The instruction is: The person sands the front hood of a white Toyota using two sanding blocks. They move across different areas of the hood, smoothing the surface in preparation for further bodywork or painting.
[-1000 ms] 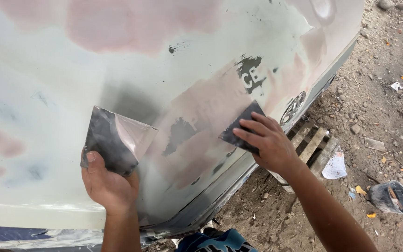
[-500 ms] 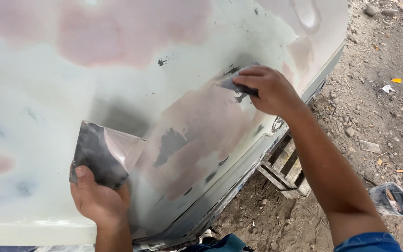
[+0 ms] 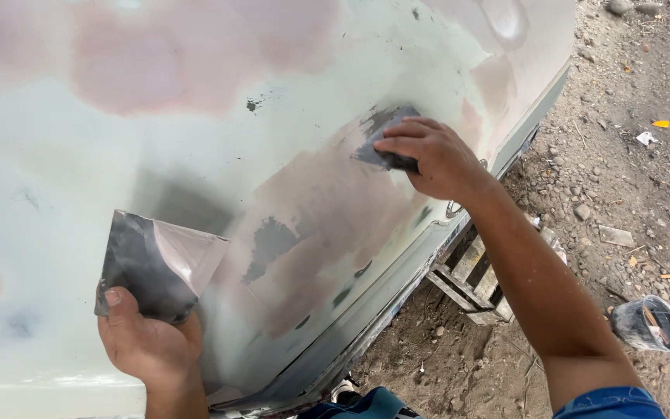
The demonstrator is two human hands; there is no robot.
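Right hand grips a spreader against the part-filled car panel, left hand clasps a filler-smeared board; dark patches remain.

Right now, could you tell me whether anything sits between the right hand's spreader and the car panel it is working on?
Nothing visible does. The right hand presses the small dark spreader flat against the pale car panel, over a pinkish filler patch. The left hand holds a metal mixing plate lower down, well clear of it.

wooden pallet — under panel edge | small tub — on dirt ground
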